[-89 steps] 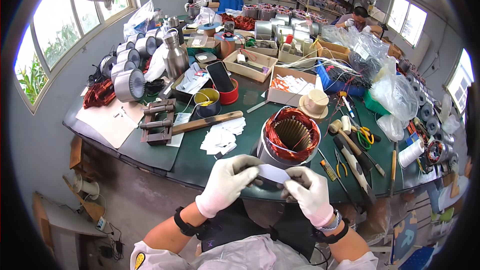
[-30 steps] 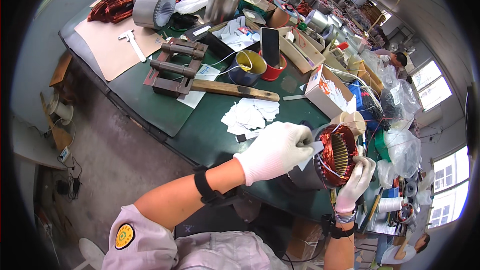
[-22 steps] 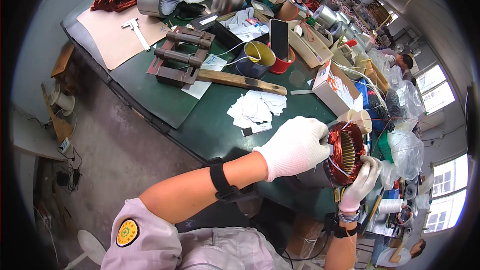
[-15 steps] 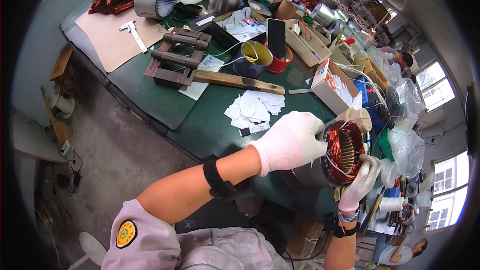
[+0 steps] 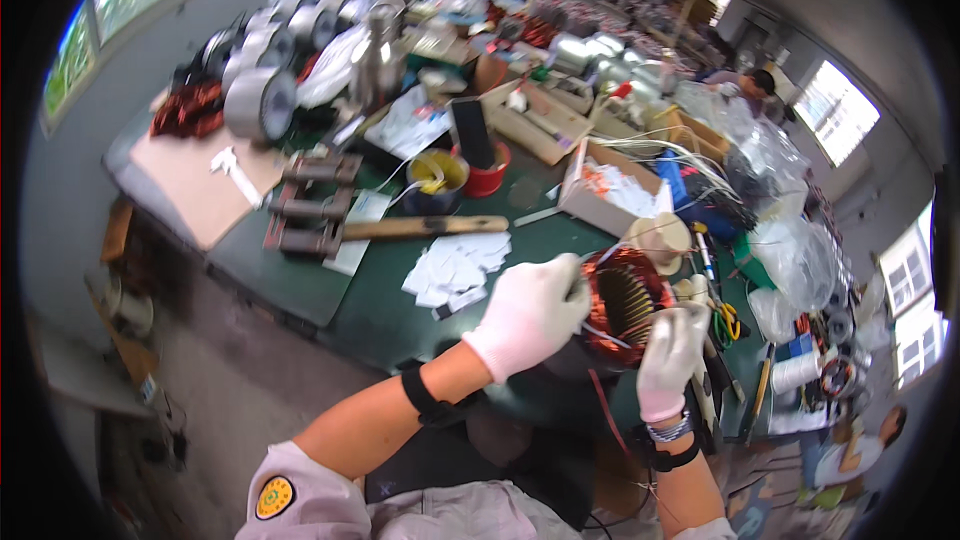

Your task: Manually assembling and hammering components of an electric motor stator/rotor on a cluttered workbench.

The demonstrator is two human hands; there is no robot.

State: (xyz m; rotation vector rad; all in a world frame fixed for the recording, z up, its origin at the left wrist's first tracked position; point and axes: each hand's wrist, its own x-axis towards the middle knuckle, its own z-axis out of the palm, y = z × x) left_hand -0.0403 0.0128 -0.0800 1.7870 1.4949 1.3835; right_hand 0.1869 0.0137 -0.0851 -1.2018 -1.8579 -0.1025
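Observation:
A motor stator (image 5: 598,312) with red-brown copper windings stands at the table's near right part, its slotted bore facing up toward me. Pale cord runs over parts of the winding. My left hand (image 5: 532,314), in a white glove, is closed against the winding's left side; its fingertips are partly hidden, so what they pinch does not show. On the right side, my gloved right hand (image 5: 672,360) grips the winding's edge with bent fingers. A thin red wire (image 5: 607,410) hangs below the stator.
Paper slips (image 5: 455,270) lie left of the stator, beyond them a wooden-handled tool (image 5: 425,227) and a metal frame (image 5: 312,205). A cardboard box (image 5: 610,202), a red tub (image 5: 487,176) and a phone (image 5: 472,135) stand farther back. Hand tools (image 5: 765,385) lie at right.
The view has shifted, so the table lies farther left in it. The stator's bore shows more openly now. Both hands stay at the winding; the right hand sits lower on its near right edge.

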